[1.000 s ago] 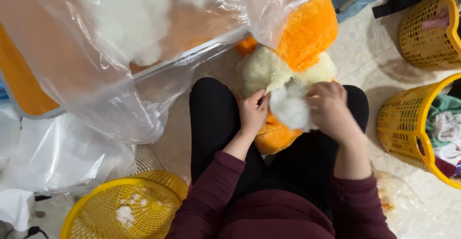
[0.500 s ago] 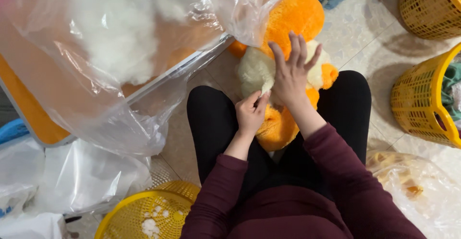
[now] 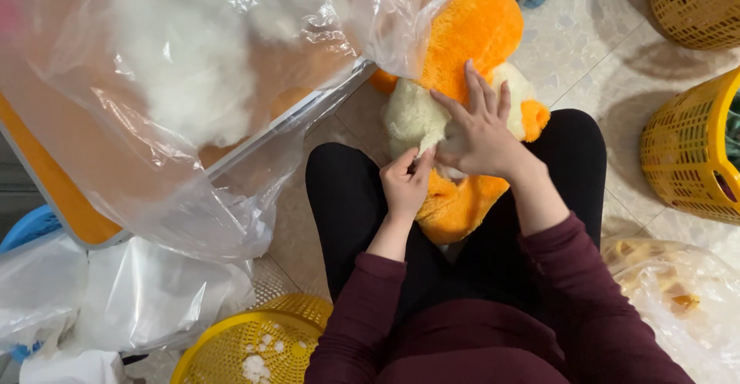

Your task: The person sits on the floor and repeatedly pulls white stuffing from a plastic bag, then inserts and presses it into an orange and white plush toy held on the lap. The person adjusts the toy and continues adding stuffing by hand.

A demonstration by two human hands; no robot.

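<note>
An orange and cream plush toy lies between my knees on the tiled floor. My left hand pinches the cream fabric at an opening in the toy's middle. My right hand lies flat on the toy with fingers spread, pressing down where white stuffing went in. A little white stuffing shows under its palm. Both sleeves are dark red.
A big clear plastic bag of white stuffing hangs over an orange board at upper left. Yellow mesh baskets stand at right, top right and bottom. More plastic bags lie at lower left and lower right.
My right hand held a wad of white stuffing a second ago. It pushed the wad into the toy and now presses flat on it. My left hand kept its pinch.
</note>
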